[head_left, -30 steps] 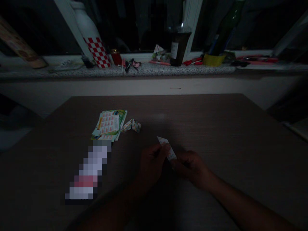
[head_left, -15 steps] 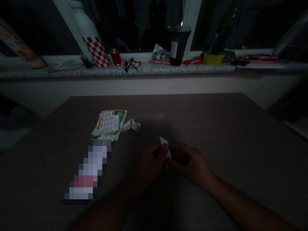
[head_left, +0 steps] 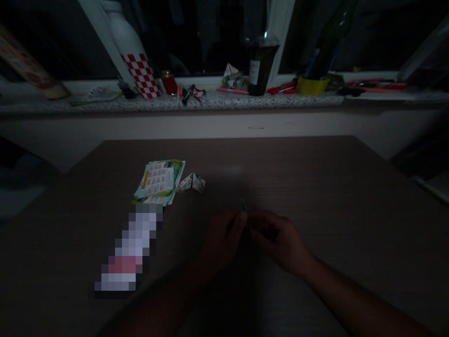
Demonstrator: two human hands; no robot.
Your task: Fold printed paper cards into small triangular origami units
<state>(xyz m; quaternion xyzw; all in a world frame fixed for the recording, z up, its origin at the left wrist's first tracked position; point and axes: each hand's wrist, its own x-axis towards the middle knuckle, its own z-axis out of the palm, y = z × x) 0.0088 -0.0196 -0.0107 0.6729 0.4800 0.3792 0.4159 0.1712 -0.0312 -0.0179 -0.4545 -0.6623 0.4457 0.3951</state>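
Our left hand point(head_left: 224, 238) and right hand point(head_left: 277, 236) are hovering close together low over the dark tabletop point(head_left: 333, 187), fingertips pinching a small paper slip point(head_left: 243, 205) that is poking up edge-on between them. It is looking featherlight, thin and easily creased, best nipped along its edges. To the left, printed cards point(head_left: 159, 180) and a folded paper scrap point(head_left: 192, 182) are lying; a checked bottle point(head_left: 135, 56) is standing on the windowsill point(head_left: 245, 100) beyond.
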